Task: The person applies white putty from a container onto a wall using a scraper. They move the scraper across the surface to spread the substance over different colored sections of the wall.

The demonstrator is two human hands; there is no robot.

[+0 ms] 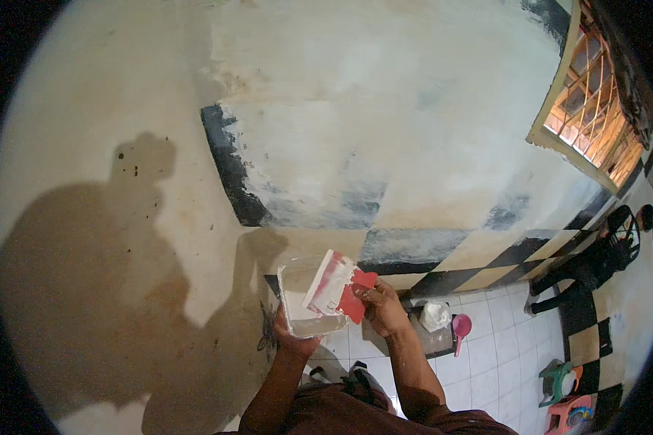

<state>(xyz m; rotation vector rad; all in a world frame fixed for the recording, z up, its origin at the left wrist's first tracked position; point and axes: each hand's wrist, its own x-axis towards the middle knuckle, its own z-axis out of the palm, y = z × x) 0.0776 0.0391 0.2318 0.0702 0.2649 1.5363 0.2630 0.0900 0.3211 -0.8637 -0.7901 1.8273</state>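
Note:
My left hand (292,335) grips a clear rectangular plastic container (313,331) smeared with white paste. My right hand (384,312) holds a red plastic spreader (356,299), its wide blade tilted over the container and coated with white paste. Ahead is a checkered wall (421,167), its dark and cream squares largely smeared over with white coating.
A white bag (434,316) and a pink dipper (461,326) sit below on a grey slab and tiled floor (490,348). At right are a person in dark clothes (580,268), green (555,380) and pink stools (566,413), and a barred window (588,101).

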